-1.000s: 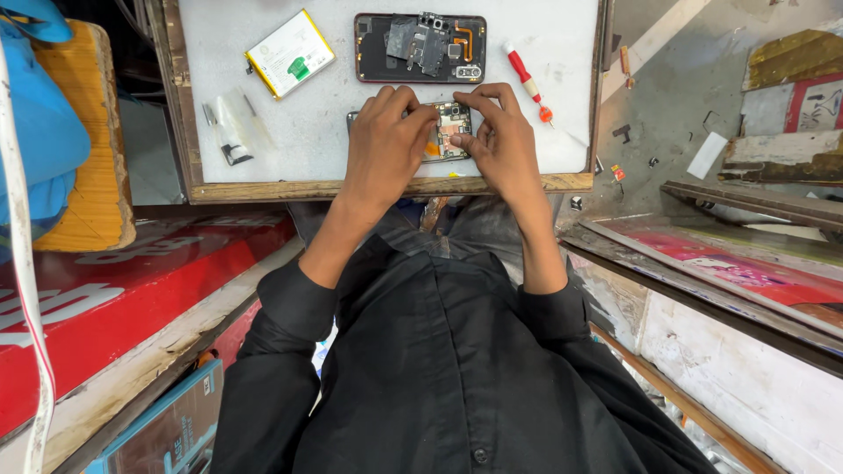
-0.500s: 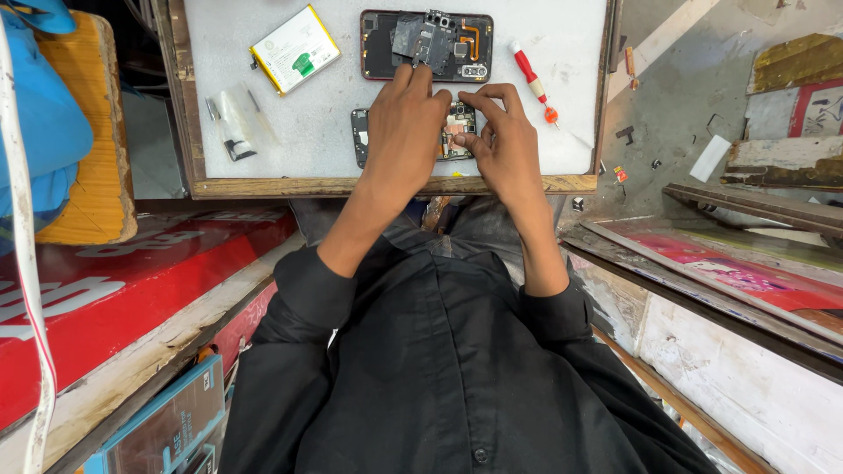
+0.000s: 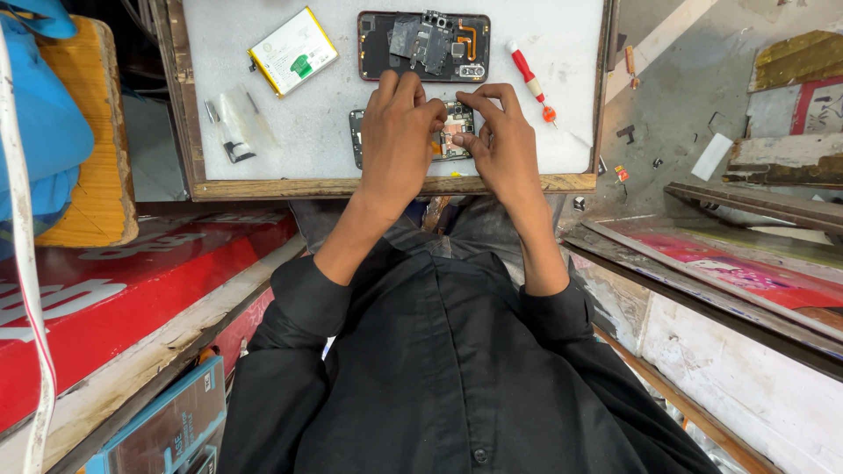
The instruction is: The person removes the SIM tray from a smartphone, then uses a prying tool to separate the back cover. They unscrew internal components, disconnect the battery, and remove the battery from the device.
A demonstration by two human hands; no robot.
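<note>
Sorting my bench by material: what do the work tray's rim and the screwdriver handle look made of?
Tray rim: seemingly bare, unfinished wood, going by its brown grain and worn edges. Screwdriver: handle looks like glossy red plastic with a white band; the shaft is too small to judge.

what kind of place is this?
Likely a small phone repair stall: an opened phone, a loose battery and a red screwdriver lie on a white work tray.

An opened phone lies flat, circuitry exposed, mostly under both hands.
</note>
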